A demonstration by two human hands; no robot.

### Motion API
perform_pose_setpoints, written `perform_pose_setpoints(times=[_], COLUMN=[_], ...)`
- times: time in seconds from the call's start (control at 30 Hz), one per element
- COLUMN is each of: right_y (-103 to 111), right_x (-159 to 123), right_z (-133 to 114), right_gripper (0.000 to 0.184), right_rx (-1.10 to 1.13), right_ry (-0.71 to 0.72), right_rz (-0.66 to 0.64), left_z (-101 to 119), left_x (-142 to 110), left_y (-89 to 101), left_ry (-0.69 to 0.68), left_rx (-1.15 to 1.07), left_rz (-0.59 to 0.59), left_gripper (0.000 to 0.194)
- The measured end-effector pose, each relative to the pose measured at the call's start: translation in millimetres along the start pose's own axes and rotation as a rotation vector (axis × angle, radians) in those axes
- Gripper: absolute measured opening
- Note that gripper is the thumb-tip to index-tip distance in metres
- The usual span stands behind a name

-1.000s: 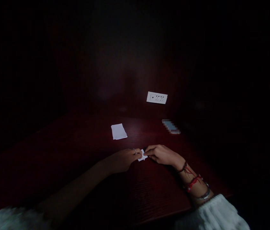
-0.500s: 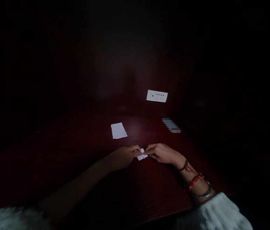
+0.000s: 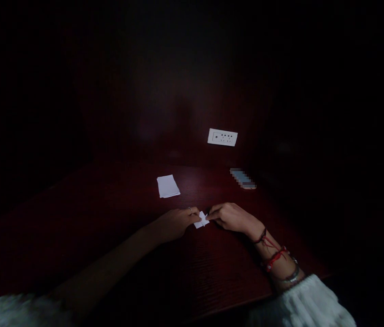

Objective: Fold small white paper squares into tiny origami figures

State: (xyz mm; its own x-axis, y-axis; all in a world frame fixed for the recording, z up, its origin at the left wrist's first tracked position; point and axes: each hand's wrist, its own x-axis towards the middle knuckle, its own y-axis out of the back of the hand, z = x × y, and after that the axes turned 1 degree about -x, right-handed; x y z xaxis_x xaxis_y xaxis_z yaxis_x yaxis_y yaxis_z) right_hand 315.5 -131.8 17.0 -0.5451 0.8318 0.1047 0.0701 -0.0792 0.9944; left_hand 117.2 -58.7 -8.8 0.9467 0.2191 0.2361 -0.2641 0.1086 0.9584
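Head view: left hand (image 3: 174, 223) and right hand (image 3: 232, 217) meet at table centre, fingers of both pinched together on small folded white paper piece (image 3: 201, 220). Paper creased, held just above dark red wooden table (image 3: 212, 272). Fold detail too dim to resolve.

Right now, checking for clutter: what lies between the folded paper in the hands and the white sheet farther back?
Only bare dark-red table, in the head view, between the small folded paper and the white sheet.
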Motion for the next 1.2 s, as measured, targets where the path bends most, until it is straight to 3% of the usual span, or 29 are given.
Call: perform_pose_setpoints(times=[0.2, 0.37, 0.53, 0.77, 1.0, 1.2], right_y=[-1, 0, 0, -6, -2, -7], right_x=[-4, -3, 0, -1, 1, 1], right_z=[9, 6, -2, 6, 3, 1], right_gripper=[0.029, 0.034, 0.039, 0.033, 0.036, 0.038], right_rx=[-0.042, 0.011, 0.037, -0.008, -0.055, -0.009], right_ry=[-0.062, -0.049, 0.006, 0.0, -0.119, -0.066], right_rz=[0.021, 0.091, 0.041, 0.031, 0.188, 0.054], left_z=[-2, -3, -3, -6, -2, 2], left_x=[-2, -2, -2, -2, -3, -3], left_y=[-2.2, -4.0, -5.1, -6.0, -10.8, -11.1], left_ry=[0.002, -0.001, 0.001, -0.006, -0.013, -0.002], left_rx=[0.013, 0.033, 0.048, 0.056, 0.149, 0.16], left_rz=[0.015, 0.012, 0.014, 0.016, 0.04, 0.038], left_gripper=[0.039, 0.043, 0.043, 0.039, 0.041, 0.042])
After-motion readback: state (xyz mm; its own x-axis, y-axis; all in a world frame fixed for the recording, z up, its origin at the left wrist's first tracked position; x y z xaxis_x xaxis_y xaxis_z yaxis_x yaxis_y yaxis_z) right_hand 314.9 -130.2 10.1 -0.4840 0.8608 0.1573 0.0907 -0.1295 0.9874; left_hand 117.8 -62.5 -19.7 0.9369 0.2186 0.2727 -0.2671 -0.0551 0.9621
